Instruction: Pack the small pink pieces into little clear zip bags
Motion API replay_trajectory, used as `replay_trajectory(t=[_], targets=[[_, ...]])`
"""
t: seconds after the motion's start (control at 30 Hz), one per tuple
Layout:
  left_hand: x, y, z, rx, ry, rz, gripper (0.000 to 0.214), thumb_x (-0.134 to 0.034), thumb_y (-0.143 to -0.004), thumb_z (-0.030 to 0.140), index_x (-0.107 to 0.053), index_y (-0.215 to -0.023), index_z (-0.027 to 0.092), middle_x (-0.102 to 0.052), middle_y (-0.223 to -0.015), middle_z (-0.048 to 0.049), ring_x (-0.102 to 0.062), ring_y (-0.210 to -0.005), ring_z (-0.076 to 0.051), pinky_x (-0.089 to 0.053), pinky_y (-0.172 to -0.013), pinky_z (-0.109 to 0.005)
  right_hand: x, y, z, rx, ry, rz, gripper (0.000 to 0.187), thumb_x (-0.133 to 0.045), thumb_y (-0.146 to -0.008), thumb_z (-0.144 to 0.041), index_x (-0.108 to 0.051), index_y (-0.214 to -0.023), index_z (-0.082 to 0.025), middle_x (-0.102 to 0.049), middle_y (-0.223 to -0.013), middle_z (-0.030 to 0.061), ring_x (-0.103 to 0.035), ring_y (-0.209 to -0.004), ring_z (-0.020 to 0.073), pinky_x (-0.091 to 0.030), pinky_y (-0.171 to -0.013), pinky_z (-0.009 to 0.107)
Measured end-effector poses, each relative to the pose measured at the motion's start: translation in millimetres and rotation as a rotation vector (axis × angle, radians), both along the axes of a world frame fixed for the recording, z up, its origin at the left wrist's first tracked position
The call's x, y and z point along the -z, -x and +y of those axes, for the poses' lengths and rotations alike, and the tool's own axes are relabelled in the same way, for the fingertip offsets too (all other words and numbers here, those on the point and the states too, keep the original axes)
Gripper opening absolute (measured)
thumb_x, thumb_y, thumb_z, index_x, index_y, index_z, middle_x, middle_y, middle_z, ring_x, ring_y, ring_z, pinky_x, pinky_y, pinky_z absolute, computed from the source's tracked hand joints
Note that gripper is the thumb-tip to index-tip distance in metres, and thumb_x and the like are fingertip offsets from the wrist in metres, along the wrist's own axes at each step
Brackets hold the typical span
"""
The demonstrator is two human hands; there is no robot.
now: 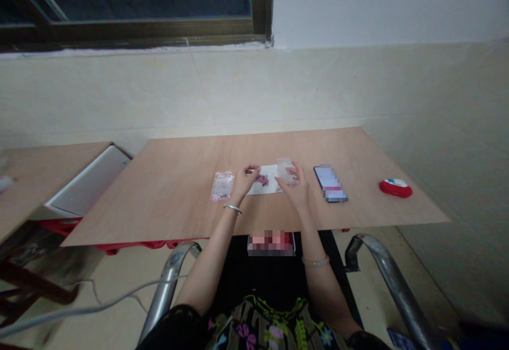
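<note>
The left hand (243, 183) and the right hand (296, 185) sit close together just above the near edge of the counter (178, 193), a bare plywood top. Between them lies a white rectangular paper card (270, 180), its long axis running crosswise from one hand to the other. A small cluster of magenta-pink pieces (261, 180) rests on the card, nearer the left hand, whose curled fingertips are just beside it. They are too small to identify.

The left hand is closed, with thumb and forefinger drawn together at the card's far edge. Whether they pinch a small piece is hidden. The right hand is partly open, its fingers gripping a small clear plastic bag (286, 171) above the card's right end.

Beyond the left hand, just off the card, lies a second clear plastic bag (221, 186) holding pink pieces, with its long axis running away from the person. Past the right hand, a black smartphone (330, 183) lies with its screen up and partly blurred, angled across the counter. Further right, well away from the hands, sits a red-and-white computer mouse (395, 187). A silver bangle (232, 208) circles the left wrist, and a pale green bangle (315, 260) circles the right forearm.
</note>
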State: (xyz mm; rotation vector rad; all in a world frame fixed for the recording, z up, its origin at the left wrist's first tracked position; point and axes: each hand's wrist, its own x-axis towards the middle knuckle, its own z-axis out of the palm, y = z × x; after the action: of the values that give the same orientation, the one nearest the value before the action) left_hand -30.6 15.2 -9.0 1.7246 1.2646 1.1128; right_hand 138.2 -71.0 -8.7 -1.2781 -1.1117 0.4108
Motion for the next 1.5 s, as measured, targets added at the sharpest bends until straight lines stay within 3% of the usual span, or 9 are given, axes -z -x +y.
replay_trajectory(t=[0.13, 0.27, 0.47, 0.77, 0.9, 1.03, 1.2, 1.33, 1.5], targets=[[36.1, 12.7, 6.0, -0.106, -0.02, 0.261, 0.014, -0.063, -0.077, 0.023, -0.07, -0.084, 0.014, -0.071, -0.087, -0.0086, -0.063, -0.079, -0.018, -0.048, -0.074, -0.03, 2.6, -1.3, 0.5, 0.014, 0.001, -0.015, 0.067, -0.076, -0.068, -0.038, -0.05, -0.127, -0.019, -0.065, -0.11, 0.0118, -0.061, -0.099, 0.0228, -0.049, -0.084, 0.038], [56.9, 16.8, 2.1, -0.148, -0.027, 0.445, 0.023, -0.062, -0.077, 0.022, -0.07, -0.098, 0.015, -0.071, -0.096, -0.0104, -0.063, -0.086, -0.02, -0.047, -0.078, -0.031, 3.9, -0.5, 1.3, 0.006, 0.007, -0.001, 0.068, -0.076, -0.068, -0.037, -0.049, -0.128, -0.019, -0.065, -0.11, 0.0118, -0.061, -0.1, 0.0227, -0.048, -0.085, 0.038], [58.0, 14.0, 3.2, -0.16, -0.091, 0.59, 0.024, -0.06, -0.081, 0.026, -0.07, -0.1, 0.016, -0.069, -0.096, -0.0102, -0.062, -0.089, -0.021, -0.045, -0.083, -0.032, 5.6, 1.9, 1.5, -0.02, 0.011, 0.017, 0.07, -0.077, -0.068, -0.037, -0.048, -0.13, -0.018, -0.065, -0.11, 0.0122, -0.061, -0.102, 0.0236, -0.049, -0.083, 0.037], [66.6, 22.5, 10.6, -0.098, -0.126, 0.48, 0.018, -0.059, -0.083, 0.027, -0.07, -0.09, 0.015, -0.069, -0.089, -0.0091, -0.06, -0.08, -0.017, -0.044, -0.078, -0.029, 4.9, 3.5, 1.4, -0.045, 0.044, 0.026, 0.067, -0.076, -0.067, -0.038, -0.051, -0.126, -0.02, -0.064, -0.11, 0.0119, -0.061, -0.1, 0.0233, -0.051, -0.083, 0.039], [46.6, 18.0, 4.8, -0.089, -0.132, 0.345, 0.019, -0.059, -0.083, 0.029, -0.07, -0.085, 0.014, -0.069, -0.084, -0.0081, -0.06, -0.075, -0.016, -0.044, -0.072, -0.028, 6.7, 5.1, 2.8, -0.052, 0.047, 0.013, 0.066, -0.076, -0.068, -0.038, -0.051, -0.126, -0.02, -0.065, -0.108, 0.0113, -0.062, -0.099, 0.0236, -0.051, -0.084, 0.04], [1.3, 4.4, -8.8, -0.067, -0.174, 0.136, 0.026, -0.058, -0.084, 0.038, -0.069, -0.086, 0.014, -0.069, -0.079, -0.0053, -0.06, -0.073, -0.015, -0.044, -0.068, -0.026, 10.6, 9.0, 4.6, -0.087, 0.047, 0.025, 0.068, -0.075, -0.068, -0.039, -0.049, -0.128, -0.02, -0.064, -0.11, 0.0111, -0.062, -0.101, 0.0237, -0.05, -0.087, 0.041], [-47.9, -13.3, -29.9, 0.03, -0.268, 0.156, 0.021, -0.059, -0.084, 0.034, -0.07, -0.086, 0.016, -0.066, -0.078, -0.0039, -0.058, -0.071, -0.014, -0.044, -0.067, -0.025, 11.3, 15.5, 5.1, -0.112, 0.053, 0.017, 0.069, -0.076, -0.067, -0.038, -0.049, -0.127, -0.019, -0.064, -0.109, 0.0111, -0.061, -0.102, 0.0238, -0.05, -0.089, 0.041], [-57.6, -20.8, -42.3, 0.118, -0.281, 0.28, 0.016, -0.058, -0.085, 0.027, -0.069, -0.09, 0.015, -0.066, -0.084, -0.0055, -0.058, -0.072, -0.014, -0.045, -0.069, -0.026, 11.0, 18.6, 4.4, -0.137, 0.056, 0.016, 0.065, -0.073, -0.07, -0.036, -0.048, -0.129, -0.021, -0.064, -0.109, 0.0102, -0.061, -0.102, 0.0234, -0.05, -0.088, 0.041], [-42.5, -19.6, -39.9, 0.111, -0.295, 0.337, 0.019, -0.055, -0.087, 0.024, -0.066, -0.1, 0.015, -0.066, -0.091, -0.0073, -0.06, -0.077, -0.015, -0.046, -0.073, -0.027, 13.0, 17.2, 5.0, -0.146, 0.042, 0.032, 0.066, -0.073, -0.07, -0.036, -0.047, -0.129, -0.02, -0.063, -0.108, 0.0106, -0.061, -0.1, 0.0229, -0.051, -0.086, 0.04]])
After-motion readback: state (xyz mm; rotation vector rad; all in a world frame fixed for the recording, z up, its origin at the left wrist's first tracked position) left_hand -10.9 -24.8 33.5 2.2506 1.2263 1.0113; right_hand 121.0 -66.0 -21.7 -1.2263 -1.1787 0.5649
